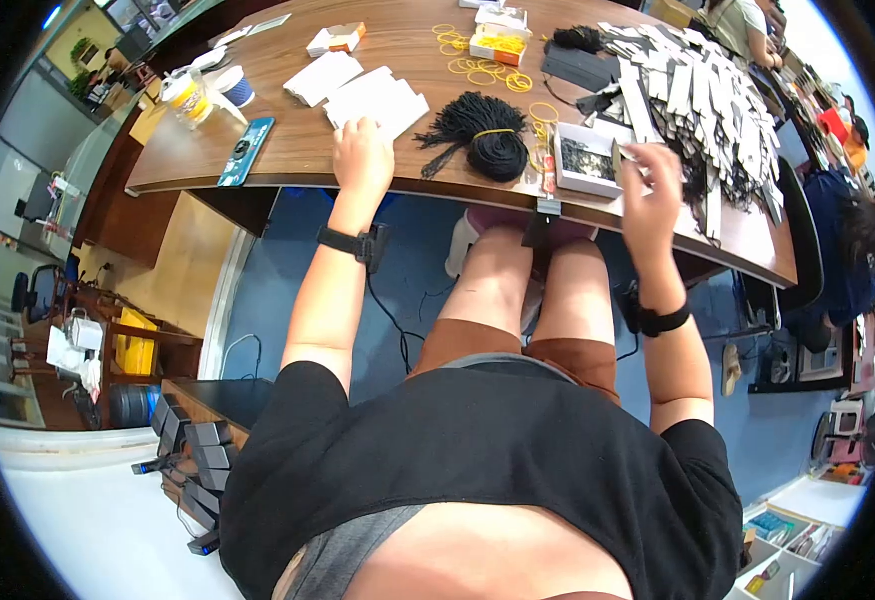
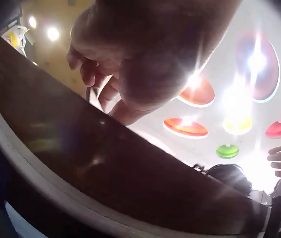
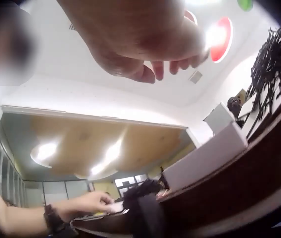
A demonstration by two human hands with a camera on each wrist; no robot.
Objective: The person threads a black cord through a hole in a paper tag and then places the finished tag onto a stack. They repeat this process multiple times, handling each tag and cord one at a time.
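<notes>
My left hand (image 1: 365,158) is at the near edge of a spread pile of white cards (image 1: 398,108). In the left wrist view its fingers and thumb pinch a white card (image 2: 96,98) low over the tabletop. My right hand (image 1: 655,195) hovers over the right end of an open white box (image 1: 586,184), which has small black pieces inside. Its fingers are loosely bent, and nothing shows between them in the right wrist view. Between the hands lies a bundle of black cords (image 1: 498,155) tied with a yellow band.
A large heap of black and white strips (image 1: 683,95) covers the table's right side. Yellow rubber bands (image 1: 488,72) lie around a small box at the back. A phone (image 1: 247,152), a paper cup (image 1: 235,88) and a drink cup (image 1: 186,97) stand left. Another person (image 1: 748,30) sits far right.
</notes>
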